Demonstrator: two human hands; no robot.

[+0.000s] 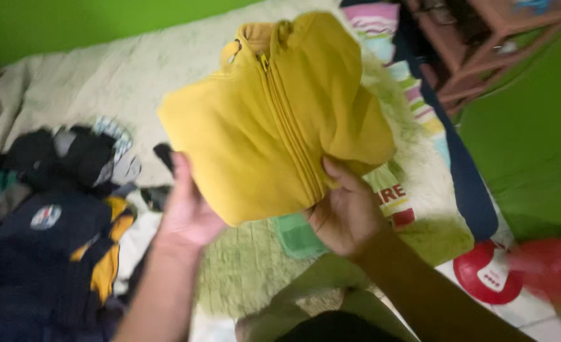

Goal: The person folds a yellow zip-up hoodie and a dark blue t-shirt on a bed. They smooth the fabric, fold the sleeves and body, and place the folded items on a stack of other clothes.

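- Yellow zip-up fleece jacket (pixel 274 120), folded, is held up in the centre of the frame, above the pale bed cover (pixel 103 76).
- Left hand (pixel 188 212) supports its lower left edge with the palm; I cannot tell its fingers.
- Right hand (pixel 344 212) pinches the lower right edge.
- Dark clothes pile (pixel 46 221) lies at lower left.
- Red round object (pixel 486 272) with a white label sits at lower right.

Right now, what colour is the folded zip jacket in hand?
Mustard yellow, zip included; folded zip jacket, head view.
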